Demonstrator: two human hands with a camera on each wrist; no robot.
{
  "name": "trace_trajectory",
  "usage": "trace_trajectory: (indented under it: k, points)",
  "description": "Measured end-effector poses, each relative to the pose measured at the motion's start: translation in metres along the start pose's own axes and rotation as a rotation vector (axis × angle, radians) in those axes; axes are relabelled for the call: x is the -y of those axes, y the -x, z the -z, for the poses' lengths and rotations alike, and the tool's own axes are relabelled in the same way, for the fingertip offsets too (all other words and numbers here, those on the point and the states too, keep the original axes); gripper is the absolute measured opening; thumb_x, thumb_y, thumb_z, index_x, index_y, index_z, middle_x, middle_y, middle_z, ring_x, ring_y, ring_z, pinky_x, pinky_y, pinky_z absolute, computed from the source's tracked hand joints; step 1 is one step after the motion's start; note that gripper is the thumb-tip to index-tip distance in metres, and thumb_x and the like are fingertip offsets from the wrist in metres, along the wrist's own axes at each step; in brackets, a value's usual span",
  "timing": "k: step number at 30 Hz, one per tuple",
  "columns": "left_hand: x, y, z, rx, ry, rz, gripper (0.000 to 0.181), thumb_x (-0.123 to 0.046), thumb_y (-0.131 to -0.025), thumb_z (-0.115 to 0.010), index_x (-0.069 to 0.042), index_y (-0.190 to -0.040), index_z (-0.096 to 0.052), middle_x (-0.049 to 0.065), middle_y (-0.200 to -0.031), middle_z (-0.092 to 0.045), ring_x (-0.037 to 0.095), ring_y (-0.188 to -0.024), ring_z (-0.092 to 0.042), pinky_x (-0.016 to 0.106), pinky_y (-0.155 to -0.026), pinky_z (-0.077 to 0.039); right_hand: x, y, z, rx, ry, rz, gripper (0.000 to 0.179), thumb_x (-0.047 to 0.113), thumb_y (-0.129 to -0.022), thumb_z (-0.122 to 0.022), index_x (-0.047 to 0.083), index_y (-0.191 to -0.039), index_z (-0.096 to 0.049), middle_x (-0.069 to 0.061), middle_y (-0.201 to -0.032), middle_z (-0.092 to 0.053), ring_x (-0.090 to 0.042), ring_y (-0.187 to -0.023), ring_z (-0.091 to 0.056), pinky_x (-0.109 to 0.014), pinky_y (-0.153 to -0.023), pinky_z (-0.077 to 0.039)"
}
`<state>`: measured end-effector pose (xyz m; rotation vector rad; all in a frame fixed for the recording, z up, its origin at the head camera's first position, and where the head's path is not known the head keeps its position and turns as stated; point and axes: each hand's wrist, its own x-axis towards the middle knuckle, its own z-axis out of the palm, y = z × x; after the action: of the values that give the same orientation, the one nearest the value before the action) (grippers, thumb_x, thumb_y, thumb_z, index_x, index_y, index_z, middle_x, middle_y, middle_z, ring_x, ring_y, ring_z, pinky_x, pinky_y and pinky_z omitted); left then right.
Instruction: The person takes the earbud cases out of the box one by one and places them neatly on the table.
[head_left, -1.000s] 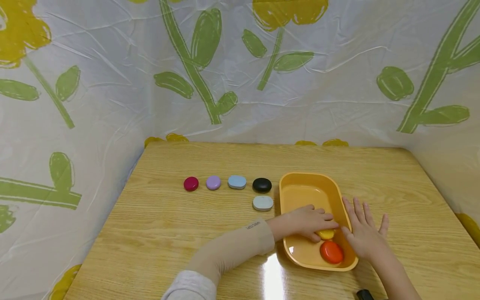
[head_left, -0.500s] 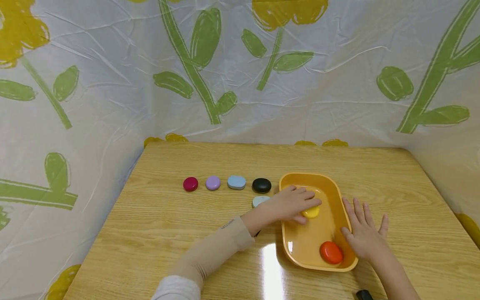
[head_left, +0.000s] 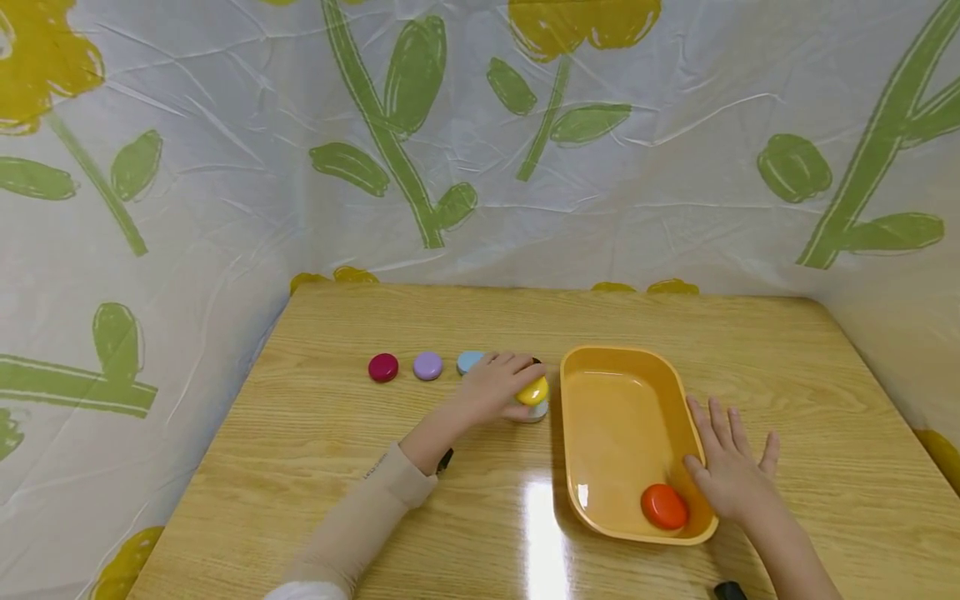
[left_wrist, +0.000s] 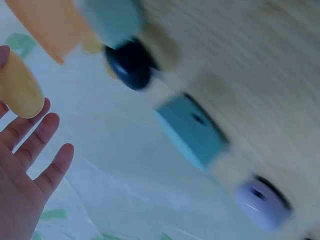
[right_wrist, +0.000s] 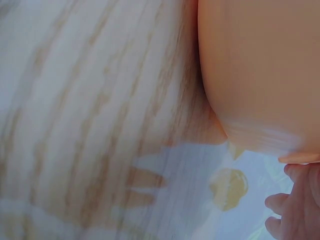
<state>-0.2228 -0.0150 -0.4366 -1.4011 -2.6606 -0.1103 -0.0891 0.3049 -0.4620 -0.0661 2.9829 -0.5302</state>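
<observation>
My left hand (head_left: pixel 489 390) pinches a smooth yellow pebble-shaped piece (head_left: pixel 534 392) between thumb and fingers, above the table left of the orange tray (head_left: pixel 611 425). In the left wrist view the yellow piece (left_wrist: pixel 21 92) is clear of the table. Beneath it a pale grey piece (head_left: pixel 534 414) is partly covered, and the black piece (head_left: pixel 537 362) is mostly hidden behind the fingers. My right hand (head_left: pixel 731 471) lies against the tray's right side, fingers spread and straight. Inside the tray rests an orange-red piece (head_left: pixel 664 507), near the front right corner.
Left of the hand, a light blue piece (head_left: pixel 468 362), a purple piece (head_left: pixel 428 366) and a dark red piece (head_left: pixel 383 367) form a row on the wooden table (head_left: pixel 300 467). A flower-printed sheet (head_left: pixel 247 150) surrounds the table. A black object (head_left: pixel 729 591) shows at the front edge.
My left hand has lifted the yellow piece out of the tray and carried it left, over the grey piece. My right hand has stayed at the tray's side.
</observation>
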Motion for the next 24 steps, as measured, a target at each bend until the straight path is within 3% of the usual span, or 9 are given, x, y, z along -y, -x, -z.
trace_trajectory:
  k: [6, 11, 15, 24]
  points:
    - [0.026, 0.028, -0.015, 0.037, 0.016, 0.087, 0.054, -0.039, -0.082, -0.065, -0.016, -0.127, -0.047, 0.003, -0.120, -0.051, 0.022, -0.111, -0.047, 0.043, -0.092, -0.040, -0.001, 0.000, 0.000, 0.005, 0.003, -0.001, 0.070, 0.026, -0.096, -0.035, 0.020, -0.146, 0.014, -0.020, -0.147, 0.018, -0.040, -0.131, 0.023, -0.059, -0.086, 0.032]
    - [0.038, 0.043, -0.030, 0.048, -0.002, 0.099, 0.056, -0.039, -0.081, -0.064, -0.013, -0.127, -0.047, 0.005, -0.116, -0.051, 0.025, -0.109, -0.048, 0.044, -0.091, -0.040, 0.000, 0.000, 0.000, 0.013, 0.013, -0.008, 0.071, 0.027, -0.096, -0.036, 0.021, -0.145, 0.015, -0.021, -0.148, 0.015, -0.040, -0.132, 0.021, -0.059, -0.086, 0.031]
    - [0.040, 0.047, -0.033, 0.066, -0.006, 0.102, 0.057, -0.037, -0.080, -0.065, -0.012, -0.128, -0.046, 0.006, -0.115, -0.052, 0.026, -0.107, -0.049, 0.043, -0.088, -0.040, 0.000, 0.001, 0.001, 0.009, 0.010, -0.003, 0.070, 0.027, -0.096, -0.035, 0.021, -0.145, 0.015, -0.021, -0.148, 0.015, -0.040, -0.132, 0.022, -0.059, -0.086, 0.031]
    - [0.035, 0.047, -0.031, 0.216, -0.038, 0.154, 0.058, -0.045, -0.083, -0.060, -0.015, -0.130, -0.043, 0.004, -0.127, -0.048, 0.024, -0.117, -0.045, 0.040, -0.089, -0.039, 0.001, 0.001, 0.001, 0.006, 0.003, 0.004, 0.069, 0.028, -0.097, -0.035, 0.021, -0.146, 0.014, -0.020, -0.148, 0.016, -0.039, -0.131, 0.023, -0.061, -0.087, 0.029]
